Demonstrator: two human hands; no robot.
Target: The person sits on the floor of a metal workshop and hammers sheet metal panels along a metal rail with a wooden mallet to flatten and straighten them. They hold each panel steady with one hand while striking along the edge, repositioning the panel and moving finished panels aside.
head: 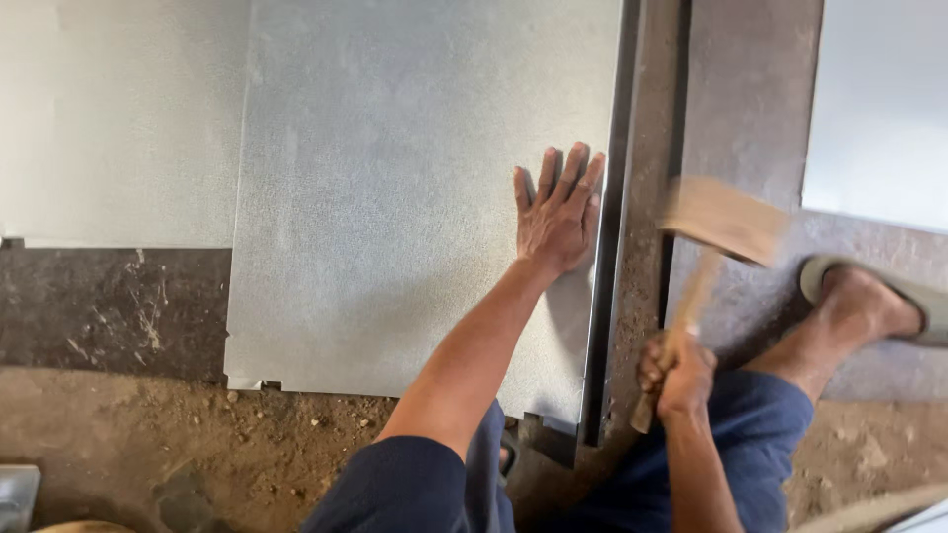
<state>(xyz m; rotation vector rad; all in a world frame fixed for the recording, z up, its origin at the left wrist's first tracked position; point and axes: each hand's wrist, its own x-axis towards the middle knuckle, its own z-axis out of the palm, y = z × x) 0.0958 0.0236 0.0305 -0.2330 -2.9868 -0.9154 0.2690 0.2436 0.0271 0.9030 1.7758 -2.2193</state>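
My left hand lies flat, fingers spread, on a grey metal sheet near its right edge. That edge is folded up along a long steel bar lying on the ground. My right hand is shut on the handle of a wooden mallet. The mallet head is blurred with motion, above the bar and just right of the folded edge.
A second grey sheet lies under the first at the left. Another pale sheet sits at the upper right. My foot in a grey sandal rests on the stone floor. Loose dirt covers the near ground.
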